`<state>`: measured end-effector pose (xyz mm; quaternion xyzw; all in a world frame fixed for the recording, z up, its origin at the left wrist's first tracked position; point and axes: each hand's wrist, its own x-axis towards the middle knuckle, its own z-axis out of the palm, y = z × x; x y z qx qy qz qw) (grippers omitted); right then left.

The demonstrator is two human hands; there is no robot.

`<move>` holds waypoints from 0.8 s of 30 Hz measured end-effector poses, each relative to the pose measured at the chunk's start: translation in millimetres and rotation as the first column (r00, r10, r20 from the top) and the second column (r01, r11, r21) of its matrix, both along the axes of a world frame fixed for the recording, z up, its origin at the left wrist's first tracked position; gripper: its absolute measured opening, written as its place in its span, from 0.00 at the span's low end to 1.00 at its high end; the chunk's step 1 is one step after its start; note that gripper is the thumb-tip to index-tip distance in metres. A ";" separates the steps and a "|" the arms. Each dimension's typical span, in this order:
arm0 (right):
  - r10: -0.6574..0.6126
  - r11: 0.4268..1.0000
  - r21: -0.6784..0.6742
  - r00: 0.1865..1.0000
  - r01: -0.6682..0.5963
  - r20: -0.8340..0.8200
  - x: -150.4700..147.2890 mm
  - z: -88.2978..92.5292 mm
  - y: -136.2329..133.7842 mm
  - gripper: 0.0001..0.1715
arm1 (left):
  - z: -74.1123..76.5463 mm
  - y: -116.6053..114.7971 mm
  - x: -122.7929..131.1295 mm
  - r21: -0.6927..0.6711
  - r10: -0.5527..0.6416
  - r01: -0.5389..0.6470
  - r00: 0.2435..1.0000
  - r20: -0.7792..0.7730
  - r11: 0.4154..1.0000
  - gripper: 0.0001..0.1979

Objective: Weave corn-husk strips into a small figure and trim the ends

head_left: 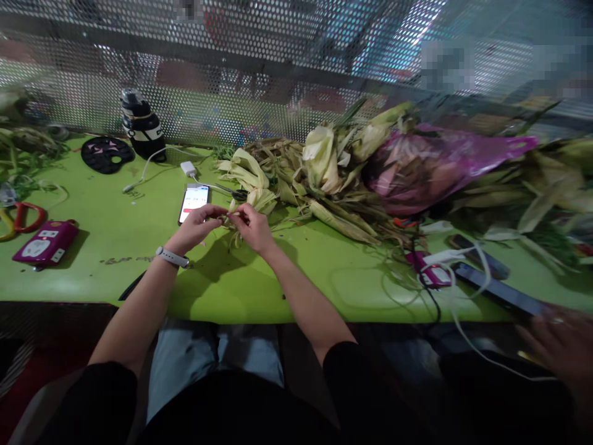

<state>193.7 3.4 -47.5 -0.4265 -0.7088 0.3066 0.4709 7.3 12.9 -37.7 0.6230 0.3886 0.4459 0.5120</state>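
My left hand [198,226], with a pale watch band [172,256] on its wrist, meets my right hand [251,228] over the green table [259,281]. Fingers of both hands pinch pale corn husk strips [233,217], whose loose ends hang below. Just behind my left hand lies a phone [194,201] with a lit screen, partly covered by my fingers. A bundle of folded corn husk [250,173] rests beyond my right hand. Dark-handled scissors [237,194] lie between the phone and that bundle.
Husks [324,161] and a pink plastic bag [421,173] fill the back right. A dark bottle [141,127] stands by the perforated metal screen [278,80]. Purple power boxes [49,242], cables and red-handled scissors [30,217] lie around. Another person's hand [556,337] touches a phone [498,290] at right.
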 end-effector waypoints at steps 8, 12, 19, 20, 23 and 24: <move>0.019 0.985 -0.162 0.976 -0.056 -0.218 -4.9 0.2 -3.8 0.23 | -6.8 -3.4 11.6 -0.085 0.040 -0.024 0.980 0.195 0.996 0.16; 0.019 0.978 -0.200 0.974 -0.065 -0.224 -5.4 -0.3 -2.4 0.23 | -5.7 -2.6 11.4 -0.077 0.049 -0.032 0.973 0.228 0.996 0.18; -0.025 0.979 -0.201 0.997 0.011 -0.066 0.8 0.1 3.6 0.25 | -2.2 0.9 5.8 0.019 0.223 -0.232 0.952 0.210 0.973 0.16; -0.021 0.982 -0.189 0.999 0.012 -0.045 1.8 0.6 3.9 0.22 | -2.7 1.5 5.4 0.021 0.238 -0.248 0.948 0.213 0.968 0.16; 0.017 0.989 -0.144 1.000 -0.017 -0.001 3.7 1.9 3.7 0.17 | -4.2 2.3 4.7 0.041 0.257 -0.270 0.946 0.199 0.962 0.16; 0.028 0.992 -0.121 1.000 -0.026 0.011 4.0 2.3 3.3 0.16 | -4.5 2.1 4.7 0.050 0.259 -0.273 0.947 0.192 0.961 0.16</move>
